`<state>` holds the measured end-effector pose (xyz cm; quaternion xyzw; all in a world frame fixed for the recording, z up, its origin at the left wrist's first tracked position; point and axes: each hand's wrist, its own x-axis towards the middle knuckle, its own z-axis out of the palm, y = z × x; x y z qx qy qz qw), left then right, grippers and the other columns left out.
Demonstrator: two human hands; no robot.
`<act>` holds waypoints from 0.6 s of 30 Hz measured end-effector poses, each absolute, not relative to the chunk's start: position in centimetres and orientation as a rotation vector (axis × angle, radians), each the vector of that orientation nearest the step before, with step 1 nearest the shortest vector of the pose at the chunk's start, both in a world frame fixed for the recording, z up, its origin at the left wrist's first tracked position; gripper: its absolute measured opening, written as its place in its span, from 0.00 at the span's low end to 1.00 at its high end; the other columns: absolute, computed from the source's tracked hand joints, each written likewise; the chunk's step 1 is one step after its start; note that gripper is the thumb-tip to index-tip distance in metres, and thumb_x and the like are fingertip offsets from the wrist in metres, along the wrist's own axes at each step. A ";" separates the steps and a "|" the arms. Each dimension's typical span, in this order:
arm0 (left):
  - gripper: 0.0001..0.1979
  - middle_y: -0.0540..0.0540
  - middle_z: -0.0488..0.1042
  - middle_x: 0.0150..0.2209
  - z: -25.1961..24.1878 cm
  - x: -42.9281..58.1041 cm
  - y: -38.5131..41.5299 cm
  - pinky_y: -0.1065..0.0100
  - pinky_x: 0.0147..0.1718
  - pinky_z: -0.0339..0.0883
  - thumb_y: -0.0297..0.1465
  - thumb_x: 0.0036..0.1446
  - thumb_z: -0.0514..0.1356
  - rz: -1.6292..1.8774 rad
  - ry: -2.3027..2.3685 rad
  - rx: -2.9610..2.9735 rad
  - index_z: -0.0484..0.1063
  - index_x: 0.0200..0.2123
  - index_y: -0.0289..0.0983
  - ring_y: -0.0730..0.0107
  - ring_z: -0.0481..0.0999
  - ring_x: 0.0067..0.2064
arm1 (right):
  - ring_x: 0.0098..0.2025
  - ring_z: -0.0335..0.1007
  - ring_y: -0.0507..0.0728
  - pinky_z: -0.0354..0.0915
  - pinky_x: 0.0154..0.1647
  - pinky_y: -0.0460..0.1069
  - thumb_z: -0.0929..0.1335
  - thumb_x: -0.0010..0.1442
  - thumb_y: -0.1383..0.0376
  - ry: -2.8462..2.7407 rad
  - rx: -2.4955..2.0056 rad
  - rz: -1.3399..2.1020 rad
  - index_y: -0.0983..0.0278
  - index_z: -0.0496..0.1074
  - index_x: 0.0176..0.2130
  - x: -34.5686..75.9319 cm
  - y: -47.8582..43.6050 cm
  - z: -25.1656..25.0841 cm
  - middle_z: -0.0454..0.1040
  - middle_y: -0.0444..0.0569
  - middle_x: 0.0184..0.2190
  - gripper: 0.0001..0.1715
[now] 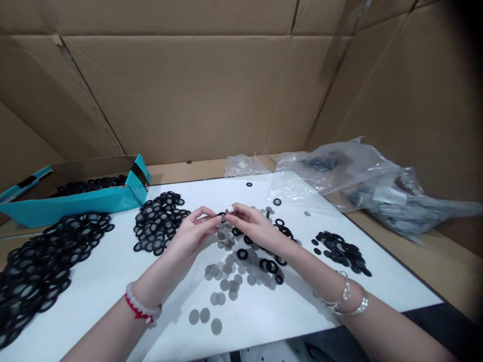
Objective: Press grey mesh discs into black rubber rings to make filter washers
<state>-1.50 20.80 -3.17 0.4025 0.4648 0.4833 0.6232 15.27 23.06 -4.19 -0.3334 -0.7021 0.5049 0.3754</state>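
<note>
Bare forearms (113, 337), left hand (194, 235), right hand (253, 226), fingers (229, 211) clamped on a black ring (222, 216)

"What lies on our white-topped work board (377, 286)?"

"We log two heaps of rings (37, 276) at left, mesh discs (224, 285) scattered mid-board, and a smaller ring heap (341, 251) at right."

"Behind?"

"We note an open carton (75, 201) back left holding more rings, plastic bags (392, 193) back right, and cardboard sheeting (188, 90) beyond."
</note>
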 end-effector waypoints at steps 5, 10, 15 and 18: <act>0.14 0.54 0.70 0.24 -2.7 -1.4 20.6 0.73 0.28 0.60 0.33 0.40 0.69 1.104 1.087 1.067 0.67 0.27 0.38 0.75 0.69 0.27 | 0.26 0.50 0.50 0.50 0.26 0.46 0.59 0.64 0.52 -1.929 -0.900 1.198 0.62 0.56 0.27 15.5 22.7 -3.7 0.53 0.39 0.23 0.20; 0.13 0.52 0.72 0.23 -2.4 -1.5 20.5 0.72 0.28 0.59 0.34 0.41 0.68 0.985 1.206 1.147 0.70 0.30 0.37 0.74 0.69 0.26 | 0.28 0.52 0.51 0.52 0.29 0.46 0.59 0.65 0.56 -1.947 -0.913 1.033 0.62 0.54 0.27 15.5 22.5 -3.8 0.55 0.40 0.26 0.18; 0.14 0.50 0.73 0.25 -2.6 -1.4 20.6 0.72 0.27 0.58 0.34 0.41 0.68 1.052 1.253 1.149 0.71 0.31 0.36 0.74 0.68 0.27 | 0.27 0.52 0.50 0.51 0.28 0.46 0.59 0.65 0.58 -1.957 -0.913 1.039 0.62 0.54 0.27 15.6 22.8 -3.8 0.54 0.40 0.25 0.17; 0.14 0.50 0.73 0.28 -2.7 -1.5 20.6 0.72 0.31 0.61 0.34 0.42 0.68 1.117 1.157 1.107 0.71 0.33 0.37 0.74 0.70 0.30 | 0.27 0.52 0.50 0.50 0.28 0.46 0.60 0.64 0.56 -1.971 -0.849 1.183 0.62 0.56 0.28 15.7 22.9 -3.8 0.55 0.40 0.25 0.17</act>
